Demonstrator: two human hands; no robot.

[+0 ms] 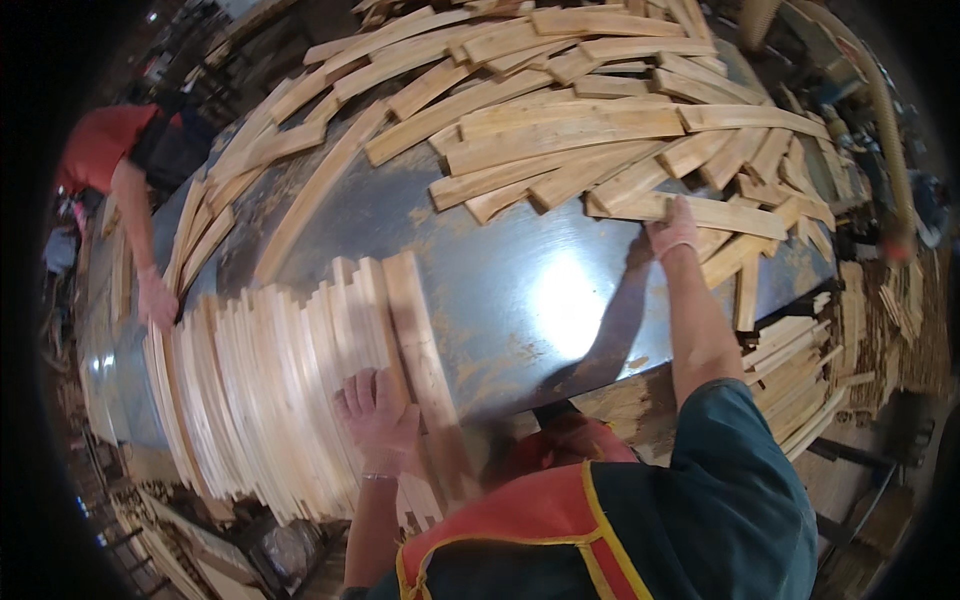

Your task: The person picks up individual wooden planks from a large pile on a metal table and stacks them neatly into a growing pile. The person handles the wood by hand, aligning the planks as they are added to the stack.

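My left hand (378,415) lies flat on the right end of a tight row of pale wooden slats (270,390) packed on edge at the near side of a shiny metal table (520,290). Its fingers press against the last slat (420,340) of the row. My right hand (672,228) reaches far across the table and rests on a loose slat (720,212) at the edge of a big heap of wooden slats (580,110). Whether the fingers close around that slat is hard to tell.
Another person in a red top (105,145) stands at the left, one hand (157,300) on the row's far end. More slats (800,380) lie stacked beyond the table's right edge. A flexible hose (885,130) runs along the right side.
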